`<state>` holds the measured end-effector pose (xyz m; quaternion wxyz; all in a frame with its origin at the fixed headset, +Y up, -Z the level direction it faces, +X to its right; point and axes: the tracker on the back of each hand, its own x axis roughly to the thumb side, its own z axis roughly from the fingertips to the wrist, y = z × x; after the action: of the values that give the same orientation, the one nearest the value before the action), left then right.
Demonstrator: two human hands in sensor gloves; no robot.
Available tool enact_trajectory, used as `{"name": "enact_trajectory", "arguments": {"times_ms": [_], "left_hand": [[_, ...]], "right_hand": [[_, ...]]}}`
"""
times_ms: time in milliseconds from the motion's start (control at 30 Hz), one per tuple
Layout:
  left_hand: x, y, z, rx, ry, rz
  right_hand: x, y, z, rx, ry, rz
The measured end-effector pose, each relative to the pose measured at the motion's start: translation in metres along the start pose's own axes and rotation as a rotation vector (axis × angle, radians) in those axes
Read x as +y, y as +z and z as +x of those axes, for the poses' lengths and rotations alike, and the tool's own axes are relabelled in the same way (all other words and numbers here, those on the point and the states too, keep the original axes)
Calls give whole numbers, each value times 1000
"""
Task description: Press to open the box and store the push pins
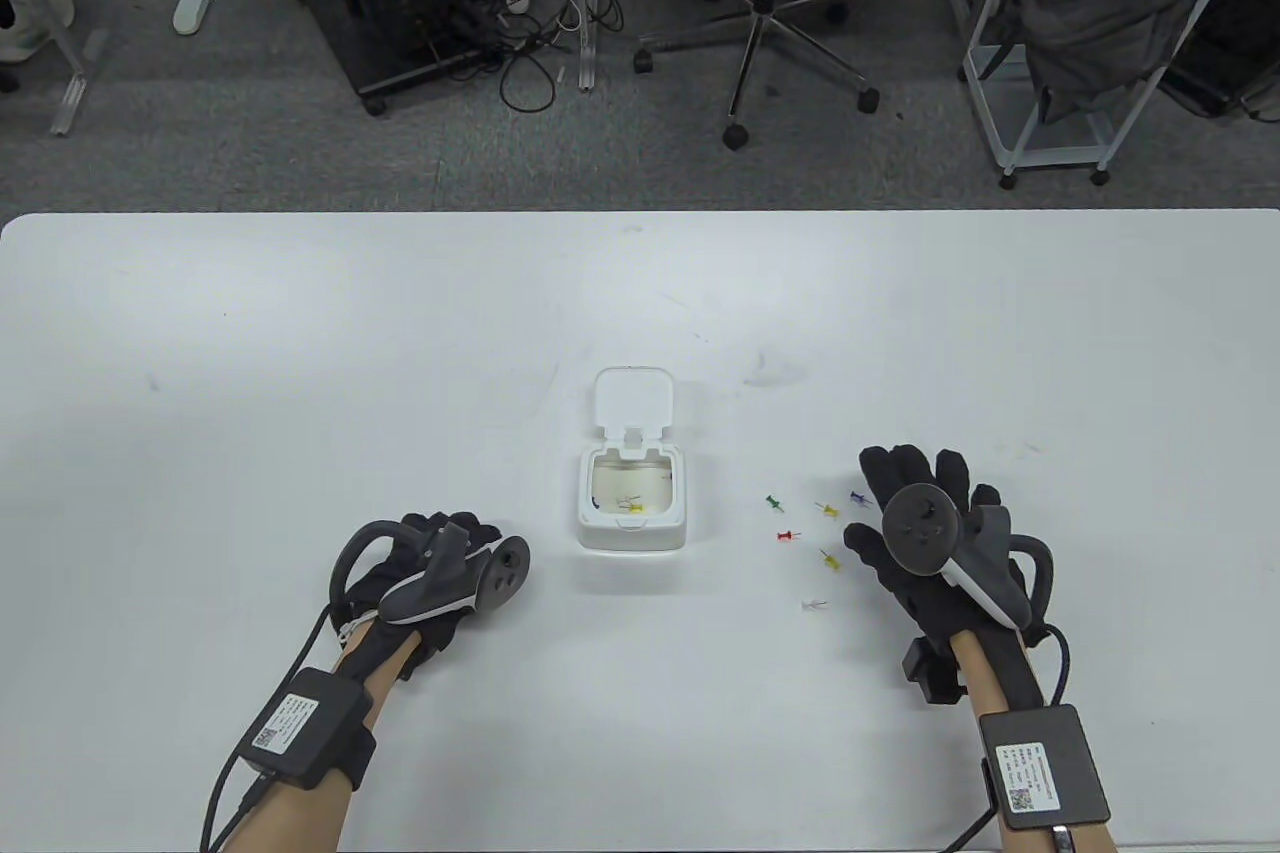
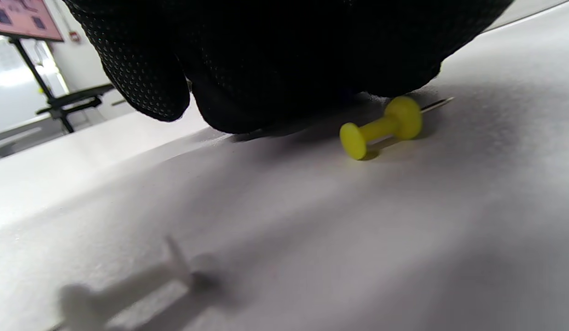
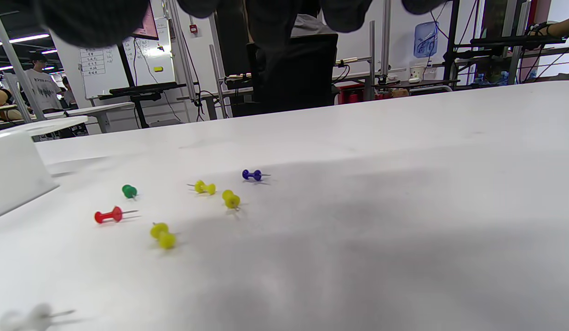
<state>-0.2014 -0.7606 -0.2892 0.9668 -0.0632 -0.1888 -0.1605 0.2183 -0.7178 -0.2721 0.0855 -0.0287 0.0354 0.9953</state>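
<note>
I see the small white plastic box [image 1: 632, 503] at the table's middle, its hinged lid [image 1: 632, 401] tipped up and back, a few pins inside. Right of it, loose push pins [image 1: 828, 557] in green, red, yellow, blue and clear lie scattered on the white table [image 1: 300, 373]. My right hand [image 1: 925, 533] rests just beside them, fingers spread flat. My left hand [image 1: 440, 573] sits left of the box, fingers loosely curled over a yellow pin [image 2: 381, 126], not gripping it.
</note>
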Motion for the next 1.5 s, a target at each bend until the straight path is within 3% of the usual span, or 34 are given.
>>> {"name": "enact_trajectory", "arguments": {"times_ms": [167, 433, 933, 1500], "left_hand": [[5, -4, -2, 7, 56, -6], [34, -17, 2, 11, 105, 50], [87, -56, 34, -6, 150, 131], [101, -80, 68, -9, 79, 138]], "right_hand": [[1, 0, 0, 0, 5, 6], [1, 0, 0, 1, 5, 7], [1, 0, 0, -1, 4, 2], [3, -2, 1, -2, 5, 10]]}}
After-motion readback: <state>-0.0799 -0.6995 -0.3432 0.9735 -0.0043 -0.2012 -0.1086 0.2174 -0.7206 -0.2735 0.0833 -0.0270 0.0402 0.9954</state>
